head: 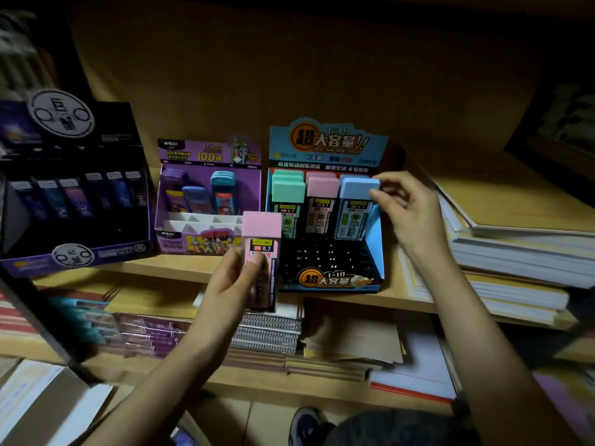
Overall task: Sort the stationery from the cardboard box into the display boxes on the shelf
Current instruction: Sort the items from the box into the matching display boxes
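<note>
A blue display box (375,249) stands on the wooden shelf (167,267) and holds green (287,191), pink (322,188) and blue-capped lead cases in rows. My right hand (410,214) pinches the cap of the blue lead case (357,201) standing at the right of the back row. My left hand (238,278) grips a pink-capped lead case (261,239) marked 2B 0.7, upright in front of the box's left edge. The front slots of the blue box are dark and empty.
A purple display box (209,201) with several lead cases stands left of the blue one, and a black display box (74,194) further left. Stacked notebooks (515,249) lie at the right. Books fill the lower shelf. A cardboard box (42,410) sits at bottom left.
</note>
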### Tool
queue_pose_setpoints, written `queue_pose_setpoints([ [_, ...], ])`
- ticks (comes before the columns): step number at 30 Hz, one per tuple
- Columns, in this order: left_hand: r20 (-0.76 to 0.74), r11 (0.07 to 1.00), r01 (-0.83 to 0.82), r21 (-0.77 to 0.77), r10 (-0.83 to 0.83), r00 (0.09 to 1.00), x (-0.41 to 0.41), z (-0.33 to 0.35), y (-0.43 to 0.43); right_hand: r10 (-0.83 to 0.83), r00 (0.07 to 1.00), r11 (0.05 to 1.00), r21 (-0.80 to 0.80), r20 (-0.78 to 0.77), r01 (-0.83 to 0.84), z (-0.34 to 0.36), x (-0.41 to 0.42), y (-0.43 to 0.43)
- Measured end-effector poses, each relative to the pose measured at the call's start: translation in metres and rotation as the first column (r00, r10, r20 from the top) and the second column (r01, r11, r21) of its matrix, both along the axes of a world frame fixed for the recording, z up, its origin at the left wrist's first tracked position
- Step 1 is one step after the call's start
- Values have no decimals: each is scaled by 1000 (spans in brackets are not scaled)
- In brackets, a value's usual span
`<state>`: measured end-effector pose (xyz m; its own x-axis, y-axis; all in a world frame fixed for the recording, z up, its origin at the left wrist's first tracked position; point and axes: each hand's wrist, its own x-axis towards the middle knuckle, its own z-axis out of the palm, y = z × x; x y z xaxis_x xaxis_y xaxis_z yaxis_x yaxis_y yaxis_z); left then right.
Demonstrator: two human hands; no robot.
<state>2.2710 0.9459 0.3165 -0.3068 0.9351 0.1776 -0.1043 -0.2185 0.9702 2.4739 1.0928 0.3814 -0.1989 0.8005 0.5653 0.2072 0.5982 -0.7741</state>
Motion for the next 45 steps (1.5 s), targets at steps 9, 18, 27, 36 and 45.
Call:
queue_pose_setpoints([
  [9, -120, 972, 23, 235, 5, 993, 3, 76, 58, -128, 988, 992, 13, 88, 127, -10, -3, 2],
  [18, -725, 986, 88, 144, 45, 687, -1, 103, 104, -252, 957, 967, 58, 140, 246, -14, 1, 2],
  [27, -892, 961, 177, 215, 120, 436, 8, 86, 109, -329, 937, 944, 43, 115, 326, -7, -3, -6],
  [36, -858, 961, 104, 254, 174, 483, 6, 81, 116, -57, 951, 998, 15, 304, 54, -13, 0, -46],
  [45, -929, 936, 153, 318, 274, 249, -9, 79, 124, 177, 692, 984, -147, 700, -103, -44, 4, -56],
])
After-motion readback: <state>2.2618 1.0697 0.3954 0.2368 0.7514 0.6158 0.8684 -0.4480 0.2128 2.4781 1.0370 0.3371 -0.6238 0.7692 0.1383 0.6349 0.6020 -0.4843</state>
